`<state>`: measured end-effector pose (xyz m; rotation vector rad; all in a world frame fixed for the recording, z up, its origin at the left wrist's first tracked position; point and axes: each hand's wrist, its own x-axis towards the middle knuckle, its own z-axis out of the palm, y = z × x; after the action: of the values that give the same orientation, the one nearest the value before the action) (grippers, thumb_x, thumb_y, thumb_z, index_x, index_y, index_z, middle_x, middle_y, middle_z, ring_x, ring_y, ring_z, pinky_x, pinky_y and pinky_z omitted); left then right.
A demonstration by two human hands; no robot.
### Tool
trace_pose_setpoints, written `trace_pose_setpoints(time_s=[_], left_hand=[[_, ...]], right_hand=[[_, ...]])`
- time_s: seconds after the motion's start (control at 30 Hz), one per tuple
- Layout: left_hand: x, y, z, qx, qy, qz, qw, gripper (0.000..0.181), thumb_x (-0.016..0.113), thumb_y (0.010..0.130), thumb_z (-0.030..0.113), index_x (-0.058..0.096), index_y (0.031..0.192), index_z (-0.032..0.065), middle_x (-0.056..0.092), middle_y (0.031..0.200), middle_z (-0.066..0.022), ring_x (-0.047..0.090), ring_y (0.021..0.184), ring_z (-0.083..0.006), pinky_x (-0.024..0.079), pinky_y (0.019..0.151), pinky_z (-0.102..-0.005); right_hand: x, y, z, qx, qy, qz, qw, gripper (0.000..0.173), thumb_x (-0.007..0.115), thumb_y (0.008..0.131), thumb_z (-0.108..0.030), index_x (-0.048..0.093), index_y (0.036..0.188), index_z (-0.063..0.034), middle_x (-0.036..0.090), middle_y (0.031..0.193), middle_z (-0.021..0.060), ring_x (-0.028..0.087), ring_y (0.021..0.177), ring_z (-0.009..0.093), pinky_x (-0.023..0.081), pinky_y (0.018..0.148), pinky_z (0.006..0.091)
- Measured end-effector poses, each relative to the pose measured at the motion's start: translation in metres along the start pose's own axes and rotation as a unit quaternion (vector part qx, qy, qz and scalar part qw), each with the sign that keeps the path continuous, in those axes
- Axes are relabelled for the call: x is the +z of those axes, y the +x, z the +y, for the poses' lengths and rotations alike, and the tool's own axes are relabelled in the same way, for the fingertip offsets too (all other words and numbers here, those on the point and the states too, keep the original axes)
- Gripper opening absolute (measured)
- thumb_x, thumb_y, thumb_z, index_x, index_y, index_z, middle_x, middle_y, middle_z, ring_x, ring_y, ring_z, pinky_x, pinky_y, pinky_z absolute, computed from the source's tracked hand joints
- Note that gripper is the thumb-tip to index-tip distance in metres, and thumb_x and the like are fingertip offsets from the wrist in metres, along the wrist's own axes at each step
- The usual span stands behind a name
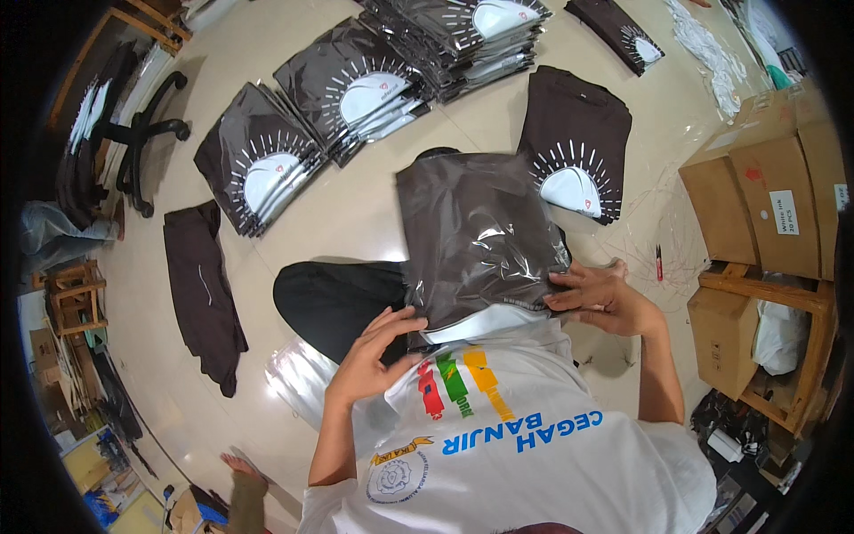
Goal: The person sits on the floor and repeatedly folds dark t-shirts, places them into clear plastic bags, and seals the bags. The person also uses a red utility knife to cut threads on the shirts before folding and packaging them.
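Observation:
A folded dark brown shirt in a clear plastic bag (477, 233) lies over my lap, its glossy film catching the light. A white printed patch (490, 322) shows along its near edge. At the near left corner, my left hand (377, 344) holds the edge with fingertips, thumb lower down. My right hand (597, 300) holds the near right edge, with its fingers over the film. Beyond the bag, to the right, a folded dark shirt (574, 127) with a white half-sun print lies on the floor without visible film. Clear plastic sleeves (320, 384) lie left of my lap.
Stacks of bagged shirts (260, 153) (350, 83) (460, 33) stand ahead. A folded dark garment (203, 287) lies left. Cardboard boxes (740, 180), a wooden frame (767, 294) and a red-handled tool (659, 263) are right. A chair base (140, 130) stands left; another person's foot (241, 465) shows lower left.

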<state>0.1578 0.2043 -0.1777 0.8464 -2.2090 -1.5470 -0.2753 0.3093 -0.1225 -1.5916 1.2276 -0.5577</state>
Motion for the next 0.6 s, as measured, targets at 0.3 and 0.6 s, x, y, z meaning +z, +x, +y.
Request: trace_pose_setpoints(time_s=[0.3, 0.6], left_hand=[[0.017, 0.136, -0.093, -0.351, -0.269, 0.237, 0.865, 0.055, 0.070, 0.104, 0.040, 0.058, 0.137, -0.0020, 0.067, 0.109, -0.0130, 0.068, 0.093, -0.0187, 0.056, 0.079, -0.0318], [0.000, 0.146, -0.108, -0.270, -0.270, 0.277, 0.882, 0.029, 0.079, 0.098, 0.030, 0.064, 0.091, 0.0066, 0.056, 0.075, 0.0046, 0.045, 0.060, -0.0054, 0.041, 0.055, -0.0255]], right_hand=[[0.034, 0.109, 0.107, 0.372, 0.291, 0.286, 0.834, 0.048, 0.073, 0.102, -0.042, 0.072, 0.120, 0.0022, 0.073, 0.104, 0.0091, 0.064, 0.089, 0.016, 0.052, 0.079, 0.0327], [0.024, 0.125, 0.073, 0.256, -0.023, 0.374, 0.891, 0.039, 0.076, 0.101, -0.041, 0.071, 0.087, -0.0052, 0.059, 0.071, -0.0062, 0.045, 0.065, 0.001, 0.036, 0.058, 0.0231]])
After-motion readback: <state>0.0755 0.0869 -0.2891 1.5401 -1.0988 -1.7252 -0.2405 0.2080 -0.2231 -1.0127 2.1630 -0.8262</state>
